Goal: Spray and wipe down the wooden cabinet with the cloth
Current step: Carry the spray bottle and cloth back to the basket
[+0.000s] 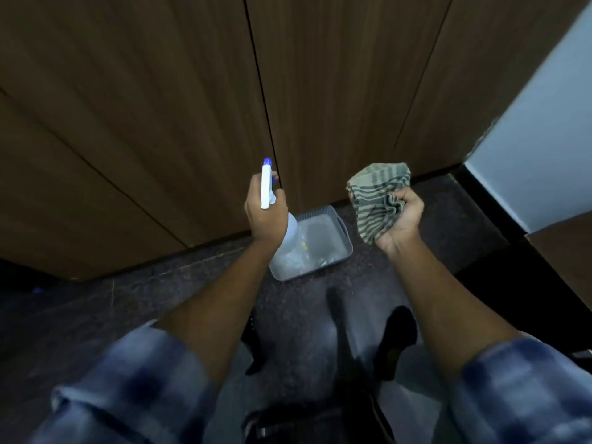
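Observation:
The wooden cabinet [179, 100] fills the upper view with tall dark-brown doors split by thin vertical gaps. My left hand [266, 211] grips a white spray bottle [266, 187] with a blue nozzle tip, the nozzle pointing up toward the cabinet doors. The bottle's translucent body shows below my wrist. My right hand [400, 216] holds a bunched striped green-and-beige cloth [378, 197] in front of the cabinet, a short way off the door surface.
A grey plastic basket [342, 229] sits on the dark stone floor [128, 302] at the cabinet's foot, between my hands. A pale wall [538, 149] stands at the right, with a brown box corner [567, 251] below it. My legs and feet show underneath.

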Tool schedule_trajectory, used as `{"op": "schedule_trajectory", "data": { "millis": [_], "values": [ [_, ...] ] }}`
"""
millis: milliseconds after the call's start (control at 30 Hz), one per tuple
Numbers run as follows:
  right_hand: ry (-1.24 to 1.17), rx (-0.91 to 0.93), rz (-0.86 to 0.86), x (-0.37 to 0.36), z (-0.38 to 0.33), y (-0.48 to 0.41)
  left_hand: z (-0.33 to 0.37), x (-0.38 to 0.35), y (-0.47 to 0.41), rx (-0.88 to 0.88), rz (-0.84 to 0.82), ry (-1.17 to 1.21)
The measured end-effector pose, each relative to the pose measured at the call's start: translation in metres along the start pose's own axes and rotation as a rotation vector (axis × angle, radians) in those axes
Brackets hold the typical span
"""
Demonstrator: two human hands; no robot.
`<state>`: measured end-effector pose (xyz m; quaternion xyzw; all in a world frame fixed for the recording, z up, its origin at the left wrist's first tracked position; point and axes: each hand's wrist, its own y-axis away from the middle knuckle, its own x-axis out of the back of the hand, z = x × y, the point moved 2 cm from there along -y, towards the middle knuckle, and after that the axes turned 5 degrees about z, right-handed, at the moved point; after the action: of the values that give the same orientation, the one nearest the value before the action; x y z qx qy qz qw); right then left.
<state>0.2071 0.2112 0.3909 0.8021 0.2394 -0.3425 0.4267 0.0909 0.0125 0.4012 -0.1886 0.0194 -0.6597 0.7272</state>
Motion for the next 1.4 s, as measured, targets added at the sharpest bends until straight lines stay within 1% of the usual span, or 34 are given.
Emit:
{"op": "schedule_trajectory", "data": {
  "millis": [133, 300, 400, 500, 567, 600, 633, 667, 733, 767, 800, 833, 867, 900, 933, 1033, 1133, 1233, 1400],
  "values": [
    [0.026, -0.089, 0.014, 0.049, 0.049, -0.068, -0.091, -0.026, 0.003, 0.094, -0.02, -0.026],
    [0.137, -0.159, 0.037, 0.115, 0.094, -0.165, -0.202, -0.065, -0.003, 0.112, 0.014, -0.074],
    [0.191, -0.189, 0.022, 0.145, 0.11, -0.211, -0.255, -0.087, -0.003, 0.14, 0.008, -0.104],
    [0.25, -0.19, 0.028, 0.171, 0.132, -0.261, -0.307, -0.114, -0.004, 0.171, -0.044, -0.145],
    [0.383, -0.138, 0.063, 0.184, 0.147, -0.292, -0.339, -0.128, -0.006, 0.154, -0.056, -0.18],
    [0.489, -0.069, 0.064, 0.189, 0.155, -0.309, -0.35, -0.133, -0.006, 0.146, -0.057, -0.2],
    [0.642, 0.051, 0.045, 0.194, 0.162, -0.324, -0.356, -0.136, -0.006, 0.143, -0.061, -0.212],
    [0.879, 0.222, 0.007, 0.195, 0.168, -0.336, -0.36, -0.14, -0.005, 0.135, -0.06, -0.216],
    [1.464, 0.571, -0.176, 0.195, 0.183, -0.356, -0.376, -0.149, -0.003, 0.106, -0.032, -0.212],
    [1.763, 0.687, -0.244, 0.198, 0.196, -0.364, -0.386, -0.153, -0.002, 0.094, -0.02, -0.212],
    [2.016, 0.706, -0.288, 0.205, 0.211, -0.369, -0.395, -0.156, -0.001, 0.089, -0.015, -0.222],
    [2.212, 0.622, -0.344, 0.217, 0.228, -0.374, -0.403, -0.158, 0.001, 0.09, -0.018, -0.214],
    [2.354, 0.463, -0.403, 0.228, 0.244, -0.377, -0.409, -0.159, 0.002, 0.086, -0.025, -0.202],
    [2.435, 0.293, -0.441, 0.238, 0.257, -0.377, -0.412, -0.159, 0.003, 0.091, -0.039, -0.197],
    [2.474, 0.186, -0.45, 0.246, 0.266, -0.378, -0.411, -0.159, 0.004, 0.108, -0.058, -0.191],
    [2.493, 0.131, -0.419, 0.245, 0.265, -0.375, -0.411, -0.159, 0.004, 0.145, -0.085, -0.179],
    [2.519, 0.065, -0.456, 0.233, 0.258, -0.378, -0.417, -0.153, 0.005, 0.229, -0.128, -0.186],
    [2.55, -0.036, -0.481, 0.224, 0.253, -0.381, -0.421, -0.145, 0.01, 0.254, -0.184, -0.246],
    [2.594, -0.037, -0.508, 0.209, 0.246, -0.376, -0.428, -0.134, 0.009, 0.294, -0.32, -0.298]
  ]
}}
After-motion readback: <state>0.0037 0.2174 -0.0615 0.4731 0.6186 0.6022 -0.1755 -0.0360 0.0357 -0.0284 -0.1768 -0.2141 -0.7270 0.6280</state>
